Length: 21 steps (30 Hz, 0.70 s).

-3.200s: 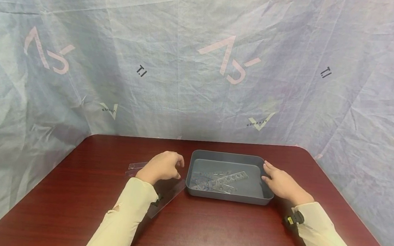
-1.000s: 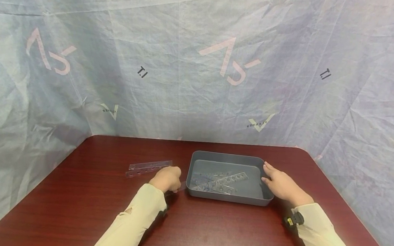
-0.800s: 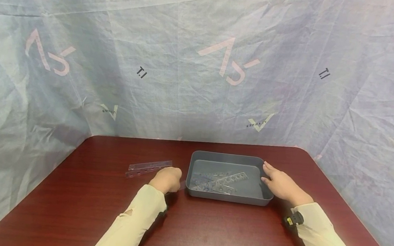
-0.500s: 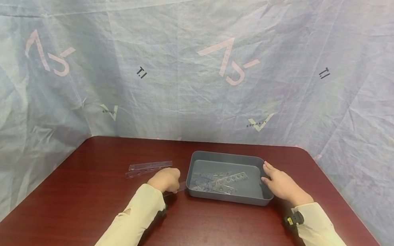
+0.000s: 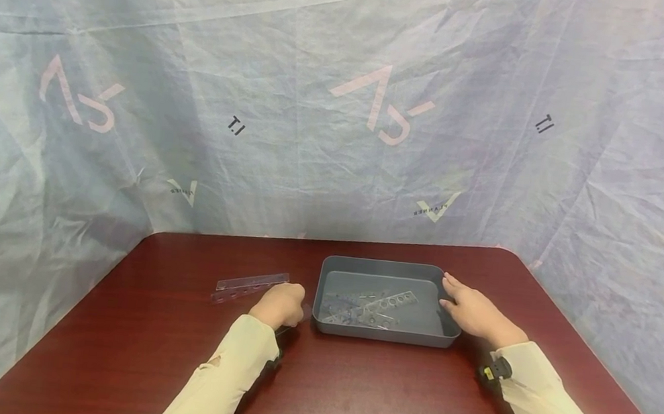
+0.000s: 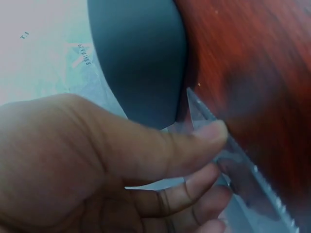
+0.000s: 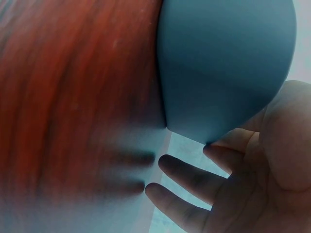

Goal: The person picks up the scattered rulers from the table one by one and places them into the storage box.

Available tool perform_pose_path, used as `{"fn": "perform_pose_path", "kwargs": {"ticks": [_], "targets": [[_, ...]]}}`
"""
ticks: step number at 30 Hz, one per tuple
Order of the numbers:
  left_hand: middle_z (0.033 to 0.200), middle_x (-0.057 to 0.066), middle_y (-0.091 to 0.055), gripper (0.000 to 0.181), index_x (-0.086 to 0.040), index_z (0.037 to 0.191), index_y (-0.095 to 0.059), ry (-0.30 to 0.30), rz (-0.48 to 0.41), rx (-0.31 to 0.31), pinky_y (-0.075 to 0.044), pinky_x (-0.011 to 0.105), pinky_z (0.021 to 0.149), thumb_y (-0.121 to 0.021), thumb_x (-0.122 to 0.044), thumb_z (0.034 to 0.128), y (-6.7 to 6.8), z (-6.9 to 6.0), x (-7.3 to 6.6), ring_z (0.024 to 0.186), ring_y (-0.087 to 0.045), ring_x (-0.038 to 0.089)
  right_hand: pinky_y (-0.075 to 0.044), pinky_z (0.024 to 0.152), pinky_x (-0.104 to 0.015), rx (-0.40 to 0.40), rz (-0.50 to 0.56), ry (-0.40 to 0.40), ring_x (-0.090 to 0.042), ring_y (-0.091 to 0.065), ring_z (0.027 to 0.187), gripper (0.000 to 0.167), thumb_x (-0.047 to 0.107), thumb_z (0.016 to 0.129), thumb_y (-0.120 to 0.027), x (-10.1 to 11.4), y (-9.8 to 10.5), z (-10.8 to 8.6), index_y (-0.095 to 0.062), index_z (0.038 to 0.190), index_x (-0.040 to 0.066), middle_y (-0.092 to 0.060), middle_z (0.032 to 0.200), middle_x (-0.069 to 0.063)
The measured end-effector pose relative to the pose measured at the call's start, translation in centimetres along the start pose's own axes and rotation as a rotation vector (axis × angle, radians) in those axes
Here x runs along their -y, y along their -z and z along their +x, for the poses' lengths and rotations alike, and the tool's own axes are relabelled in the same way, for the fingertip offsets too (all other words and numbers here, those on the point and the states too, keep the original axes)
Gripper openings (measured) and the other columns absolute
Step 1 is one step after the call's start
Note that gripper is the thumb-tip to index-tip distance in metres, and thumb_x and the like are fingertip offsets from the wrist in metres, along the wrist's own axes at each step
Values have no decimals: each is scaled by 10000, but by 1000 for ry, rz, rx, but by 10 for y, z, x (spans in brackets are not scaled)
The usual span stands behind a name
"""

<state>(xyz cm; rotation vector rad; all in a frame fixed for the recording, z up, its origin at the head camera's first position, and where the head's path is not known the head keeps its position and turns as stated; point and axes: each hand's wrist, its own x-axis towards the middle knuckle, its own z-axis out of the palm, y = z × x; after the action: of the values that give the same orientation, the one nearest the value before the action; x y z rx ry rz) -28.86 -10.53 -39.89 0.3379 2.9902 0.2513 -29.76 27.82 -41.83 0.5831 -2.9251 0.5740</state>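
Observation:
Left of the grey tray [image 5: 385,335], the left hand [image 5: 279,305] pinches a clear plastic piece. In the left wrist view the thumb and fingers of the left hand [image 6: 146,160] hold the clear piece [image 6: 252,179] by its edge, near the tray's outer wall [image 6: 146,63]. Several clear pieces with holes, one a long strip [image 5: 398,300], lie in the tray's left and middle part. The right hand [image 5: 479,311] rests at the tray's right end, fingers extended; in the right wrist view the right hand [image 7: 243,170] touches the tray's wall [image 7: 223,63].
Two clear strips, a rear one [image 5: 252,281] and a front one [image 5: 231,295], lie on the dark red table [image 5: 348,398] behind and left of the left hand. A pale printed cloth [image 5: 295,95] hangs behind the table and along its sides.
Since the earliest frame the left hand has lowered and closed on the clear piece beside the tray. Both strips behind it show more fully. The right hand has stayed at the tray.

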Motion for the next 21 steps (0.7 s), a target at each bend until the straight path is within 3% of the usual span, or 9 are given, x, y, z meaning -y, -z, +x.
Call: {"fn": "perform_pose_path", "kwargs": {"ticks": [12,17,21], "targets": [[775,43,-552,110,-80,772,-585,-11,14,43,-428,350,680,-656,-13,826,1,-2,3,721,-474,207,-313,1082,-617,9,1,7,-492,-345,1378,564,139,993,-562,1,1,-1,-373,1440,-150,-291,1546,-305],[808,49,-569,78,-70,815,-604,-5,-26,57,-441,368,721,-619,-9,860,0,0,6,748,-486,219,-315,1081,-618,13,9,-5,-489,-341,1382,569,144,997,-562,1,0,-1,-366,1448,-142,-280,1555,-297],[950,101,-622,54,-53,859,-639,-4,-28,69,-470,401,799,-608,-13,878,1,3,8,864,-552,255,-312,1082,-618,10,5,-6,-489,-341,1382,568,146,996,-565,2,1,-1,-372,1445,-143,-286,1554,-294]]}}
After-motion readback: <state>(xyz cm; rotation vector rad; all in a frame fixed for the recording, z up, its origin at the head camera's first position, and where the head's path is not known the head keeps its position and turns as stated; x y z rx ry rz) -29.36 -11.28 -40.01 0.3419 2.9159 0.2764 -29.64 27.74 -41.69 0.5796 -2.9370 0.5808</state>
